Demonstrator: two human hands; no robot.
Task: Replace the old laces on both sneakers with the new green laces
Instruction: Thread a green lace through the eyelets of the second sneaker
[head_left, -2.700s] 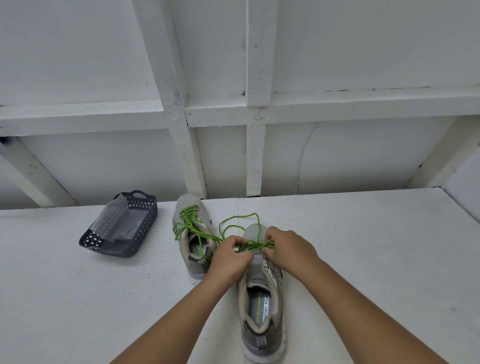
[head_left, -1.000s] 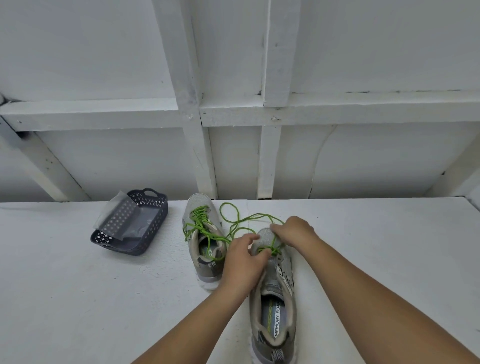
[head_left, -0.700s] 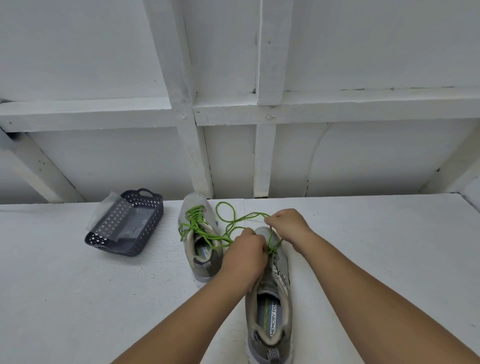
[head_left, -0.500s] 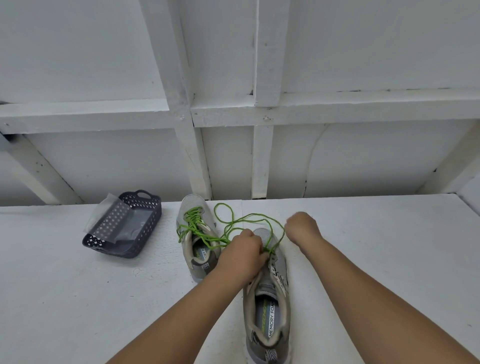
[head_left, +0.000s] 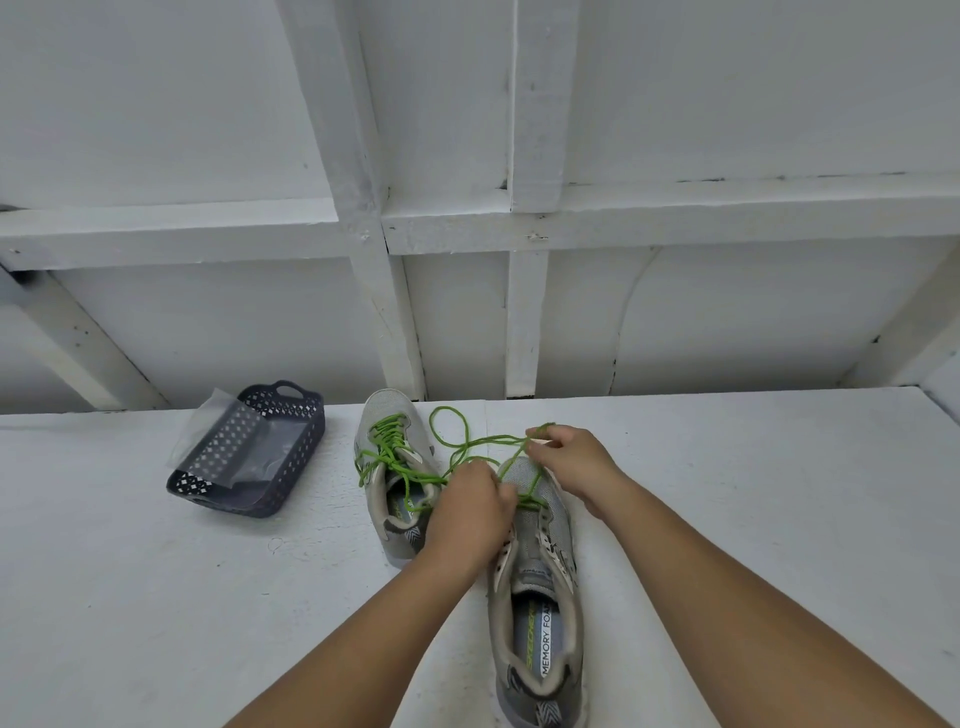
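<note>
On the white table (head_left: 156, 597), at far left, a dark perforated basket (head_left: 249, 457) sits tilted with a sheet of clear plastic (head_left: 218, 441) draped in it. To its right stands the first sneaker (head_left: 389, 452), toe pointing away, already threaded with a green lace whose ends lie loose. Next comes the person's left hand (head_left: 470, 512), its grip clenched over the toe-end eyelets of the second sneaker (head_left: 540, 587), pinning the shoe and apparently pinching lace there, though its fingertips are hidden. The second sneaker lies lengthwise toward the viewer, its upper eyelets still empty. A long green lace (head_left: 467, 441) loops across the table from the left hand to the right hand (head_left: 571, 462), whose thumb and forefinger pinch the strand just beyond the toe, drawing it taut.

The step appears to be pulling lace through the lowest eyelets. To do it well, the left hand should keep the shoe steady while the right pulls smoothly away, evening both lace ends before crossing to the next holes. The slack loop lies near the first sneaker's loose ends, so tangling looks like the main risk.
</note>
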